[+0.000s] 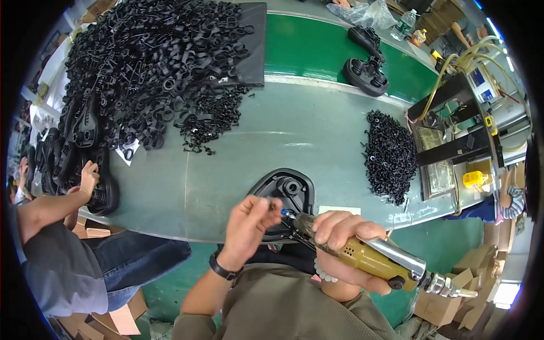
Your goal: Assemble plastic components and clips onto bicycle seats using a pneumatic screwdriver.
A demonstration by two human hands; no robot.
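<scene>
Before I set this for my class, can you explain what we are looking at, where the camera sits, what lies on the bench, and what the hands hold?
This is one fisheye picture from a camera on a worker's head, looking down, so straight edges bend. The right hand grips a brass-coloured air screwdriver. The left hand pinches something small at its tip, too small to identify. Beneath lies a black moulded plastic part on a grey-green workbench. A big heap of black clips and a smaller pile lie farther off. Another person's hand touches stacked black parts at the left.

Factory assembly line: green conveyor belt [317, 48], heaped black plastic parts [153, 62]
</scene>
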